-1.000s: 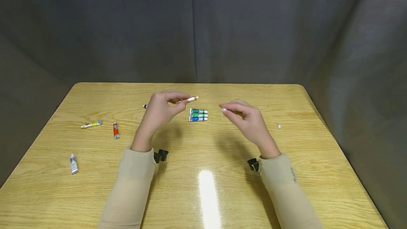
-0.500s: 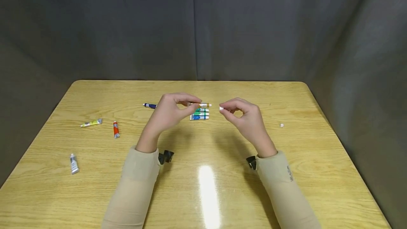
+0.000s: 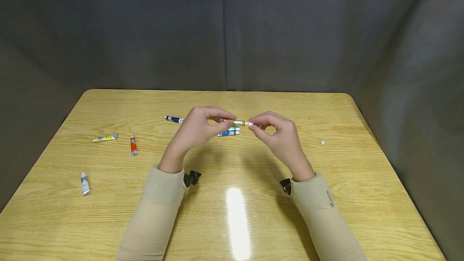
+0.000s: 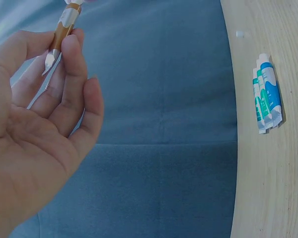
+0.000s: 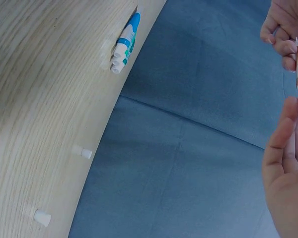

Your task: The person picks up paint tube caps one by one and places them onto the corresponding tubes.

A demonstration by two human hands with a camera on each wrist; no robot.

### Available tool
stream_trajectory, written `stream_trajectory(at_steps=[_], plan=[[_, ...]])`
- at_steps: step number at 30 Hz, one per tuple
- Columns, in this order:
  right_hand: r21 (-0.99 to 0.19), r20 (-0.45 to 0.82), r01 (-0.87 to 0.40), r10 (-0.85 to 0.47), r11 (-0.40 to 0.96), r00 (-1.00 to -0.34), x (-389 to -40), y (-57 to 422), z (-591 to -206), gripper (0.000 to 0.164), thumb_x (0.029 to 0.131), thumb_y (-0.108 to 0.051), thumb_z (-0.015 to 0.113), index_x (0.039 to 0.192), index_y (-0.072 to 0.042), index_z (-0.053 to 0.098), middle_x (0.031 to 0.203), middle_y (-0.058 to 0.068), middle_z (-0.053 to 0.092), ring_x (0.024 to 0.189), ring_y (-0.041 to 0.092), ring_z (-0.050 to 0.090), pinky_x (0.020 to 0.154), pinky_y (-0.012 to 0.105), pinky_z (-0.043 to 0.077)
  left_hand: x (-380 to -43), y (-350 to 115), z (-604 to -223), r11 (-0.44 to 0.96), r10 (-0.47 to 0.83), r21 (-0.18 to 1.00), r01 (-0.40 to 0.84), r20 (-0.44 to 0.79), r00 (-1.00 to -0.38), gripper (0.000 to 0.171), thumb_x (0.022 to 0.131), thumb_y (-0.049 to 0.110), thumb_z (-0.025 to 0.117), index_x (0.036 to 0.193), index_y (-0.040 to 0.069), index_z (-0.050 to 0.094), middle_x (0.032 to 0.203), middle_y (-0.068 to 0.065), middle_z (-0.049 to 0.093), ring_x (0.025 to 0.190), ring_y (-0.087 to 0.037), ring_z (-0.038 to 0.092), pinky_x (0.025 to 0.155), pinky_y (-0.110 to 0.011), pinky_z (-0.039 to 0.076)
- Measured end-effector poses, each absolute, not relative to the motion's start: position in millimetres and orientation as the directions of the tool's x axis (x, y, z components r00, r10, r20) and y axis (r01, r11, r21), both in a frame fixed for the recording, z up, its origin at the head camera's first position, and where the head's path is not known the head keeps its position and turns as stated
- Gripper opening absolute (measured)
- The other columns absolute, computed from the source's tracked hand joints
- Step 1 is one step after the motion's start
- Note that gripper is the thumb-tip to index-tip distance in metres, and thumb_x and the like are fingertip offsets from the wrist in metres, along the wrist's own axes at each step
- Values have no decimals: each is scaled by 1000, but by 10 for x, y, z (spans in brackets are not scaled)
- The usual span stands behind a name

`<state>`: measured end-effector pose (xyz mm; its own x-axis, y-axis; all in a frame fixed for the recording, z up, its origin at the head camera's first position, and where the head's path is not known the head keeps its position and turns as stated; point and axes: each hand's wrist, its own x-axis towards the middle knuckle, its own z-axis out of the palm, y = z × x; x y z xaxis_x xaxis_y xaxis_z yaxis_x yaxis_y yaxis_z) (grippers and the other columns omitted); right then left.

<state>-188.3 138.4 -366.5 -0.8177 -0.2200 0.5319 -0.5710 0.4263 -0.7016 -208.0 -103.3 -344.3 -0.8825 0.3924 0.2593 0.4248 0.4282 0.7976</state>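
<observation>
My left hand (image 3: 197, 132) pinches a small ochre paint tube (image 3: 239, 123) between thumb and fingers, its nozzle end pointing right. In the left wrist view the crimped silver end of the tube (image 4: 65, 25) sits between the fingertips. Thumb and fingertips of my right hand (image 3: 280, 136) pinch a small white cap (image 3: 250, 124) right at the tube's nozzle. Both hands are raised over the far middle of the table. Beneath the left fingers, green and blue paint tubes (image 4: 268, 94) lie side by side, partly hidden in the head view.
Left on the wooden table (image 3: 232, 168) lie a dark blue tube (image 3: 173, 119), a yellow tube (image 3: 106, 137), a red tube (image 3: 133, 146) and a whitish tube (image 3: 85, 185). White caps (image 5: 42, 217) lie on the right. A dark curtain (image 3: 224, 31) stands behind.
My left hand has moved right and slightly down with the ochre tube, bringing its nozzle to the white cap. My right hand keeps its pinch on the cap, nearly still.
</observation>
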Motion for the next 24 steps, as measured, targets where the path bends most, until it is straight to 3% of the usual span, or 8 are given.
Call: stream_trajectory(at_steps=[24], plan=[[-689, 557, -613, -258, 387, -789, -1893, 1417, -3683, 10, 90, -8, 79, 99, -11, 80, 99, 5, 77, 82, 8, 65, 72, 18, 53, -2058, -1002, -3423, 364, 434, 832, 418, 245, -867, 14, 95, 17, 74, 107, 17, 82, 102, -1, 79, 90, -14, 67, 80, -34, 54]])
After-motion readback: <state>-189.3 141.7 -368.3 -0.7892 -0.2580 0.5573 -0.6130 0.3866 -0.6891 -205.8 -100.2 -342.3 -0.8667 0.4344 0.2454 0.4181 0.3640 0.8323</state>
